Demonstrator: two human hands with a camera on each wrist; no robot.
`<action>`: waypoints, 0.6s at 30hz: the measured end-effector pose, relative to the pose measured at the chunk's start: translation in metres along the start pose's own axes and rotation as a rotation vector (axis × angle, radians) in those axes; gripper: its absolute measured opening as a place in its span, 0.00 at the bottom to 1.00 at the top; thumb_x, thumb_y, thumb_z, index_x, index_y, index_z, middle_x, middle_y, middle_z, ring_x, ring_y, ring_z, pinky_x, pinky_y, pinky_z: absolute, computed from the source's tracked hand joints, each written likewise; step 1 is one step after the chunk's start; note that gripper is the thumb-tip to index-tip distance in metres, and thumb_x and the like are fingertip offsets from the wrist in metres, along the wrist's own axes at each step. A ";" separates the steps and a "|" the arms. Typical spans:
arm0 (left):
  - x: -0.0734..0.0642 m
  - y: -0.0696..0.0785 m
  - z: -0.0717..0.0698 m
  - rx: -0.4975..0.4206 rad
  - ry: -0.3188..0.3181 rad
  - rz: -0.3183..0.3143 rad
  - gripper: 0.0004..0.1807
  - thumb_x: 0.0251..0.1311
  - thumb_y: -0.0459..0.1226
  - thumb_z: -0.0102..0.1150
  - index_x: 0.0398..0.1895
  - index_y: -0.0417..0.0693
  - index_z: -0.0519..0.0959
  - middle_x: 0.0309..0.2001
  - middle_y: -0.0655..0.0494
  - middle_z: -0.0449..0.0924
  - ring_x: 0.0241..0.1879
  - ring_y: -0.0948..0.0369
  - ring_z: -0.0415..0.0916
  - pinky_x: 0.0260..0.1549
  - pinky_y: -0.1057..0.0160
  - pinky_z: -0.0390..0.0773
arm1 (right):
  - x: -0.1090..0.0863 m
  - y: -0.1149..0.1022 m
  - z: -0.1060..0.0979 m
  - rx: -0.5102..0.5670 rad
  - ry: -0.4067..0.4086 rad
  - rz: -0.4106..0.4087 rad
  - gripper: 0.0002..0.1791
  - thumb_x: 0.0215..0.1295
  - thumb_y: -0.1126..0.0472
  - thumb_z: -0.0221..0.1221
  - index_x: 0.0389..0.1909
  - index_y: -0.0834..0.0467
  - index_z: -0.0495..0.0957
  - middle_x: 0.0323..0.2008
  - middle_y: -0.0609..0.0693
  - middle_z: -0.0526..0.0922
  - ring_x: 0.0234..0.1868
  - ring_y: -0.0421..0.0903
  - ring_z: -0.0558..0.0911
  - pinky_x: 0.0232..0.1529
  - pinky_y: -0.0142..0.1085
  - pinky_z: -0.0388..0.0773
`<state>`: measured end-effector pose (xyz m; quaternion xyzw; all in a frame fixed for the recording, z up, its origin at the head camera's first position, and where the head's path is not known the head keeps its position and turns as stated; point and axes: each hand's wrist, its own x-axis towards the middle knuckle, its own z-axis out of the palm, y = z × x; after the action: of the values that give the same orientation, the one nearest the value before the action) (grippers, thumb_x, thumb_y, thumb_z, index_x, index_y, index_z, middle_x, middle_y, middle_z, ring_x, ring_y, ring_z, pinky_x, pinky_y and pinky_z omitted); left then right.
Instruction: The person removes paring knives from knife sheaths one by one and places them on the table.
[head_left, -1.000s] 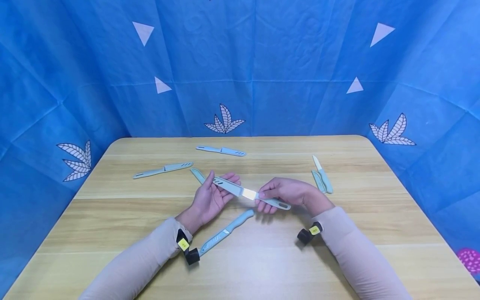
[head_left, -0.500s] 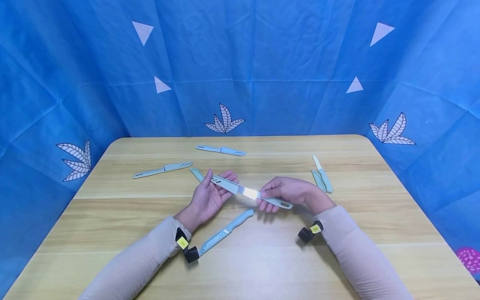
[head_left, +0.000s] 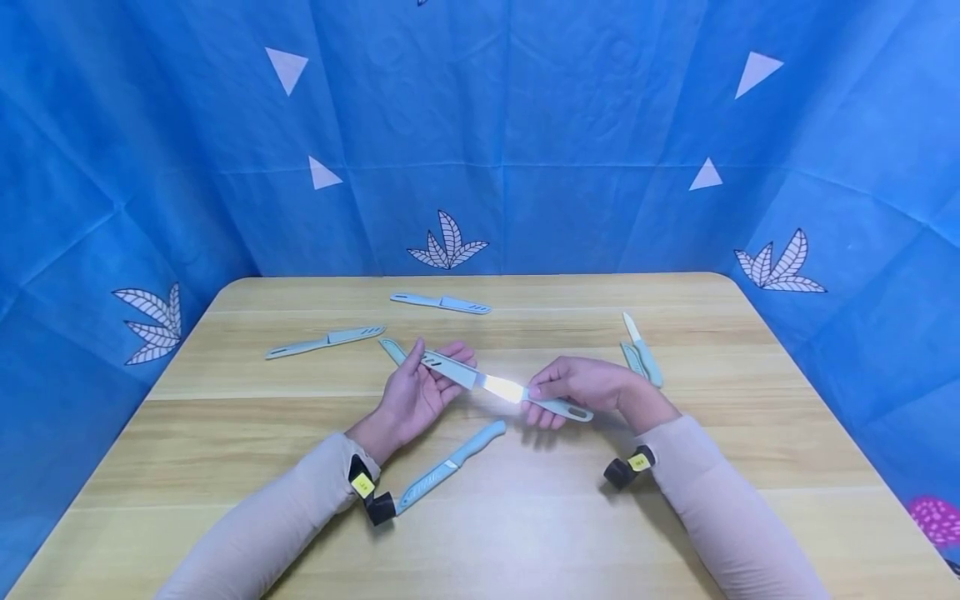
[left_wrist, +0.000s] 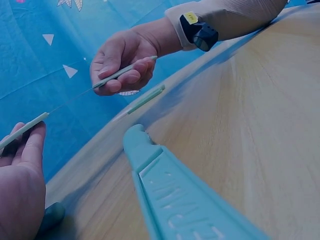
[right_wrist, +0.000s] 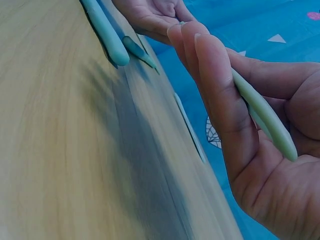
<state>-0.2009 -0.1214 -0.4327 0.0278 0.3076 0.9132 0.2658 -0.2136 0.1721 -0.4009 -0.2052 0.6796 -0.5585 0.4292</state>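
Observation:
In the head view, my left hand (head_left: 412, 400) is turned palm up and holds a pale green slotted knife sheath (head_left: 453, 371) between thumb and fingers. Facing it, my right hand (head_left: 573, 383) pinches the pale green handle of a knife (head_left: 562, 407). A stretch of shiny blade (head_left: 502, 388) shows between the two hands; the tip is hidden inside the sheath. From the left wrist, the sheath (left_wrist: 25, 131) and the handle (left_wrist: 120, 73) appear edge-on, held above the table. The right wrist view shows the handle (right_wrist: 267, 117) between thumb and fingers.
A sheathed turquoise knife (head_left: 450, 467) lies between my forearms. Two more sheathed knives, one left (head_left: 326, 342) and one at the back (head_left: 440, 302), rest on the table. At right a bare knife (head_left: 647, 354) lies beside a sheath (head_left: 632, 357). A green piece (head_left: 392, 350) sticks out behind my left hand.
My right hand has moved a little to the right with the knife, and more blade shows out of the sheath. My left hand has stayed almost in place.

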 end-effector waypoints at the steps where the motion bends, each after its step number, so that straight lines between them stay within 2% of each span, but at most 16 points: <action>1: 0.000 0.000 0.000 0.002 -0.001 0.000 0.39 0.75 0.58 0.27 0.73 0.35 0.53 0.73 0.36 0.49 0.71 0.47 0.53 0.65 0.55 0.68 | -0.001 0.000 0.000 -0.002 -0.002 0.001 0.18 0.73 0.62 0.53 0.49 0.75 0.77 0.39 0.63 0.85 0.37 0.51 0.85 0.40 0.41 0.85; 7: 0.000 0.003 0.001 0.015 0.004 0.001 0.38 0.76 0.57 0.25 0.73 0.35 0.52 0.73 0.36 0.49 0.70 0.47 0.56 0.65 0.55 0.68 | -0.005 0.002 -0.001 -0.004 -0.001 -0.009 0.18 0.73 0.62 0.53 0.49 0.76 0.76 0.39 0.63 0.85 0.36 0.50 0.85 0.39 0.39 0.85; 12: 0.000 0.005 0.000 0.012 0.020 -0.003 0.38 0.75 0.58 0.28 0.72 0.36 0.55 0.64 0.38 0.69 0.71 0.47 0.55 0.64 0.55 0.69 | -0.009 0.002 -0.001 -0.011 0.010 -0.005 0.17 0.73 0.62 0.54 0.47 0.75 0.78 0.37 0.63 0.85 0.35 0.50 0.85 0.39 0.39 0.85; 14: 0.000 0.006 0.000 0.010 0.018 -0.002 0.38 0.75 0.58 0.29 0.72 0.36 0.55 0.63 0.39 0.71 0.70 0.47 0.56 0.64 0.55 0.69 | -0.010 0.002 -0.001 -0.016 0.018 0.002 0.18 0.73 0.61 0.54 0.48 0.75 0.78 0.38 0.63 0.85 0.35 0.50 0.85 0.39 0.40 0.85; 18: 0.001 0.008 0.001 0.014 0.023 0.000 0.38 0.74 0.58 0.30 0.72 0.35 0.55 0.67 0.37 0.63 0.69 0.48 0.61 0.64 0.55 0.69 | -0.013 0.001 0.000 -0.017 0.035 0.009 0.19 0.73 0.61 0.54 0.49 0.75 0.77 0.39 0.64 0.85 0.36 0.52 0.85 0.40 0.41 0.85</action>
<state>-0.2051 -0.1260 -0.4275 0.0191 0.3171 0.9113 0.2619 -0.2063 0.1827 -0.3969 -0.1959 0.6926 -0.5543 0.4179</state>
